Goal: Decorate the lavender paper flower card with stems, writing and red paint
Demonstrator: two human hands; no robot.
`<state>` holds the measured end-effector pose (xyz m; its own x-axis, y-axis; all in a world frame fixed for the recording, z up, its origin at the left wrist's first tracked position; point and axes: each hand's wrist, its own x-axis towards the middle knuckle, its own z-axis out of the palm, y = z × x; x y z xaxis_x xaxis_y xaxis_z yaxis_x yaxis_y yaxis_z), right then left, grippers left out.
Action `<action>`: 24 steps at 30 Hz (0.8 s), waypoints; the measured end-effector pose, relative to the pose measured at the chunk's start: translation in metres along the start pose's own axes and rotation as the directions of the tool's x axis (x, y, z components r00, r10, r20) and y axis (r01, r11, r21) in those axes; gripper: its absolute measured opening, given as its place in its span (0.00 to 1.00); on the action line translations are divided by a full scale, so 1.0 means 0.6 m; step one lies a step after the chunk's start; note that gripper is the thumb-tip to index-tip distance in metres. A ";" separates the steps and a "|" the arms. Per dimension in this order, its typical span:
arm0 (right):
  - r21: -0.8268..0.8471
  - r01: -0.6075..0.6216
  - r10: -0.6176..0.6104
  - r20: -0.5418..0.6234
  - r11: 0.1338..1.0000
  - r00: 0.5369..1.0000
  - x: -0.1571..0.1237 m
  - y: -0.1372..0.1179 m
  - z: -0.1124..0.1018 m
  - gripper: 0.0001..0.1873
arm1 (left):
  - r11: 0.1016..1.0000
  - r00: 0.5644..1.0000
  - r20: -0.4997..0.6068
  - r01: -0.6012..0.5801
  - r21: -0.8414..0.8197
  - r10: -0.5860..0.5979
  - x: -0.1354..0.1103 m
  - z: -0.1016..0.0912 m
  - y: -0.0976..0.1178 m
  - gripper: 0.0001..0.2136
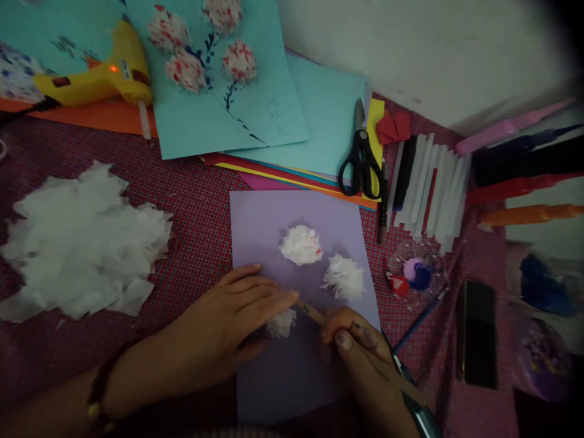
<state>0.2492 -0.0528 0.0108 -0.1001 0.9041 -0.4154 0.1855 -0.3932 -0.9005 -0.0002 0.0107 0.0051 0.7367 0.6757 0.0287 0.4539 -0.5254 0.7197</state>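
Note:
A lilac paper sheet (274,219) lies on the red checked cloth in front of me. Two white tissue tufts (301,244) (344,278) sit on it, and a third tuft (280,323) lies under my fingers. My left hand (232,322) rests on the sheet with its fingers stretched out together, fingertips at the third tuft. My right hand (360,350) is closed round a thin wooden stick (312,310), whose tip points at that tuft and meets my left fingertips.
A heap of white tissue pieces (82,243) lies at the left. A yellow glue gun (98,76) and a turquoise sheet with red-and-white tufts (214,79) are at the back. Black scissors (360,164), white paper strips (433,188), a paint palette (413,274) and a dark phone (477,331) lie at the right.

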 end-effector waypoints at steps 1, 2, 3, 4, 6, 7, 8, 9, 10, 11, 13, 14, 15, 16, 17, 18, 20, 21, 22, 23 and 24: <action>0.020 0.019 -0.019 -0.003 1.000 1.000 0.003 0.000 0.002 0.15 | 1.000 1.000 -0.005 0.014 -0.025 -0.014 -0.001 -0.002 0.000 0.29; 0.044 0.035 -0.035 -0.007 0.998 0.999 0.007 0.001 0.004 0.15 | 0.998 0.999 -0.014 0.031 -0.049 -0.031 -0.002 -0.004 0.000 0.28; 0.069 0.047 -0.046 -0.012 0.997 0.999 0.010 0.002 0.006 0.16 | 0.996 0.998 -0.024 0.049 -0.070 -0.051 -0.003 -0.005 -0.001 0.27; 0.089 0.056 -0.054 -0.018 0.994 0.998 0.014 0.005 0.008 0.16 | 0.994 0.997 -0.032 0.068 -0.083 -0.071 -0.004 -0.006 -0.002 0.26; 0.114 0.074 -0.071 -0.035 0.991 0.997 0.020 0.009 0.012 0.16 | 0.994 0.996 -0.038 0.078 -0.077 -0.082 -0.004 -0.004 -0.005 0.24; 0.124 0.077 -0.073 -0.035 0.989 0.997 0.022 0.011 0.013 0.17 | 0.996 0.997 -0.037 0.069 -0.057 -0.071 -0.004 -0.002 -0.007 0.24; 0.134 0.078 -0.074 -0.032 0.988 0.997 0.024 0.012 0.015 0.17 | 0.998 0.998 -0.039 0.048 -0.032 -0.049 -0.003 0.000 -0.009 0.23; 0.144 0.081 -0.077 -0.030 0.986 0.997 0.026 0.012 0.017 0.18 | 1.000 0.999 -0.043 0.022 -0.007 -0.022 -0.002 0.002 -0.011 0.23; 0.153 0.088 -0.084 -0.033 0.984 0.996 0.028 0.012 0.019 0.18 | 1.000 0.999 -0.042 -0.006 0.016 0.007 -0.001 0.003 -0.013 0.23; 0.157 0.098 -0.093 -0.038 0.983 0.995 0.030 0.011 0.022 0.18 | 0.999 0.999 -0.037 -0.029 0.033 0.030 0.000 0.004 -0.014 0.22; 0.162 0.133 -0.126 -0.052 0.978 0.991 0.033 0.011 0.028 0.17 | 0.998 0.998 -0.042 -0.051 0.040 0.052 0.000 0.003 -0.013 0.22; 0.171 0.150 -0.142 -0.058 0.974 0.988 0.035 0.010 0.031 0.16 | 0.998 0.997 -0.060 -0.053 0.027 0.054 0.000 0.003 -0.011 0.22; 0.185 0.163 -0.154 -0.060 0.969 0.986 0.038 0.011 0.033 0.16 | 0.999 0.995 -0.088 -0.051 0.011 0.052 -0.001 0.002 -0.009 0.23; 0.199 0.173 -0.164 -0.060 0.965 0.985 0.040 0.011 0.035 0.16 | 0.999 0.991 -0.122 -0.051 0.002 0.051 -0.001 0.003 -0.005 0.24; 0.210 0.186 -0.176 -0.063 0.960 0.982 0.042 0.012 0.036 0.16 | 0.999 0.988 -0.148 -0.051 0.006 0.051 0.000 0.004 -0.001 0.25; 0.219 0.200 -0.190 -0.069 0.955 0.979 0.045 0.013 0.036 0.16 | 0.999 0.986 -0.163 -0.043 0.030 0.047 0.000 0.006 0.004 0.26; 0.227 0.236 -0.223 -0.083 0.945 0.971 0.049 0.014 0.036 0.16 | 0.993 0.985 -0.172 -0.012 0.118 0.033 0.003 0.014 0.015 0.25; 0.232 0.253 -0.238 -0.091 0.939 0.967 0.051 0.015 0.036 0.16 | 0.987 0.984 -0.176 0.004 0.162 0.025 0.005 0.019 0.021 0.22; 0.239 0.269 -0.252 -0.099 0.933 0.963 0.052 0.015 0.037 0.16 | 0.980 0.982 -0.186 0.019 0.196 0.018 0.006 0.025 0.026 0.20; 0.244 0.283 -0.265 -0.105 0.928 0.959 0.053 0.016 0.038 0.16 | 0.975 0.979 -0.201 0.032 0.219 0.013 0.007 0.031 0.031 0.16; 0.248 0.295 -0.276 -0.109 0.923 0.955 0.053 0.015 0.040 0.16 | 0.971 0.975 -0.221 0.043 0.234 0.010 0.008 0.038 0.034 0.12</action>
<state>0.2245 -0.0320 -0.0136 -0.0400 0.9902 -0.1342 -0.1007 -0.1376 -0.9854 0.0239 -0.0087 0.0043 0.6119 0.7681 0.1886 0.5897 -0.6020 0.5383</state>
